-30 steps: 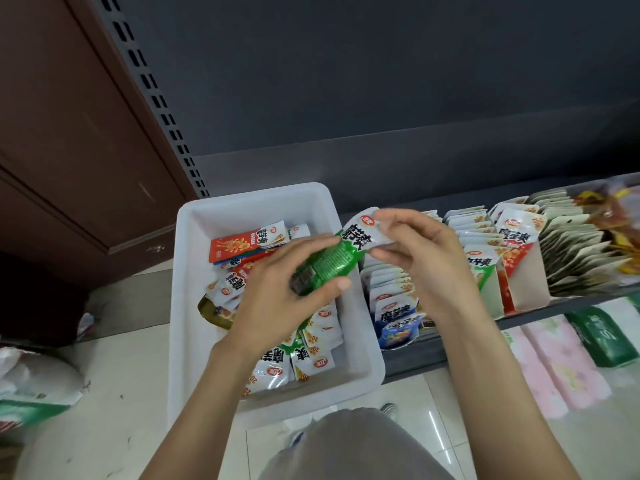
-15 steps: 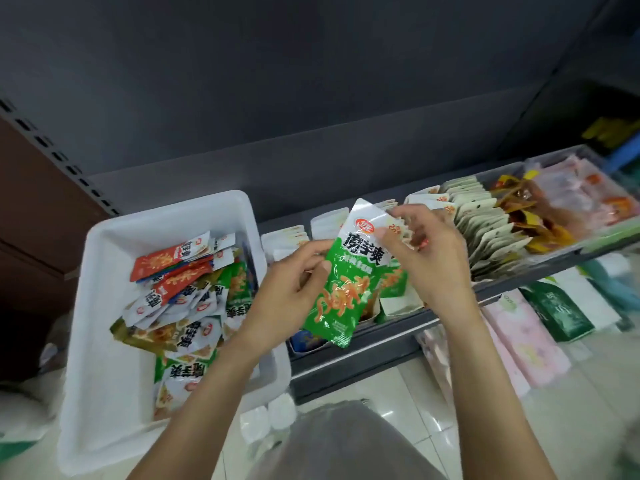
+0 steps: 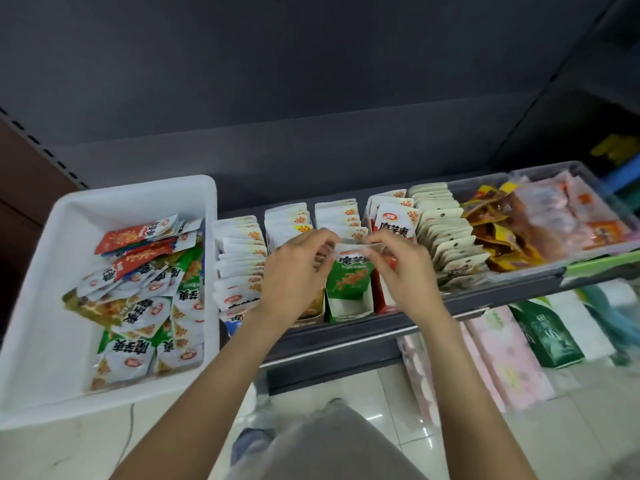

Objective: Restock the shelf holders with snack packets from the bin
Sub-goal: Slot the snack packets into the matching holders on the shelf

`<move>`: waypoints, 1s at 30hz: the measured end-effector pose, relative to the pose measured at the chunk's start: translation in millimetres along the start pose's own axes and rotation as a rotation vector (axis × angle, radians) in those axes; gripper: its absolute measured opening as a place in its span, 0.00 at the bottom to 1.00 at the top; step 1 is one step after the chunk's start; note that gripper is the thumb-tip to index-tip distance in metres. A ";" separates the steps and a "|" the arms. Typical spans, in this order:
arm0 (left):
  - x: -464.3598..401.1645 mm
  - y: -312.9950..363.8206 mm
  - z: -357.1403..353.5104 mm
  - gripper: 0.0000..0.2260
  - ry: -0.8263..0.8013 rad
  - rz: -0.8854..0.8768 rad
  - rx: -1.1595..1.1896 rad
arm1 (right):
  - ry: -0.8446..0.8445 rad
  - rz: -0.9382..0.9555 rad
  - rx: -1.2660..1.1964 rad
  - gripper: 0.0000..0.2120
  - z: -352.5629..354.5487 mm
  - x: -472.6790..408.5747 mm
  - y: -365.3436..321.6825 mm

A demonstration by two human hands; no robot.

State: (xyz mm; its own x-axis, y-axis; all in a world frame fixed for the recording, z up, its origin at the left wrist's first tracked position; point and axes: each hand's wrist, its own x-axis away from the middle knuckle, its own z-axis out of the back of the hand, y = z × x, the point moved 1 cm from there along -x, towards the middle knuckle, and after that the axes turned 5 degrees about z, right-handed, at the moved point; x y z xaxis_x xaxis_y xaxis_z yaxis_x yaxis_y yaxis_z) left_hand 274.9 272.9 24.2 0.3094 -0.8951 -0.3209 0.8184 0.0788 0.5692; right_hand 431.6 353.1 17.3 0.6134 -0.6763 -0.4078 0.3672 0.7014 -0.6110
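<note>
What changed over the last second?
The green snack packet, first bunched in both hands over the white plastic bin, moved right and now stands upright in the green cardboard shelf holder. Left hand and right hand keep pinching its top edge. The bin's packets look unchanged.

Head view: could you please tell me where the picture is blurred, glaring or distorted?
Head view: the green snack packet pinched by the left hand and right hand reads fairly sharp; the far-right orange packets are smeared; the glossy floor tiles show glare; the white plastic bin bows from wide-angle distortion.
</note>
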 end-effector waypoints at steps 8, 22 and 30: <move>-4.2 -13.5 -10.3 0.06 0.005 -0.045 -0.273 | 0.105 -0.120 0.321 0.07 -31.1 4.7 19.0; 67.1 -100.6 122.4 0.11 0.551 0.120 -0.041 | 0.147 0.106 -0.167 0.07 -54.6 -36.8 -116.7; 103.5 -243.0 144.1 0.15 0.020 0.367 -0.314 | -0.454 0.194 0.147 0.10 -205.9 -82.3 -187.2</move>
State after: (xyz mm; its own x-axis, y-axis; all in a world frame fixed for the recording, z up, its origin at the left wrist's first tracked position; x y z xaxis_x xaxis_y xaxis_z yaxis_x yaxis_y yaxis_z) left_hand 38.3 97.8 -38.3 0.6119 -0.7749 -0.1583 0.7591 0.5192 0.3927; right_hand 168.4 231.1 25.5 0.9099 -0.3876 -0.1480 0.2910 0.8504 -0.4384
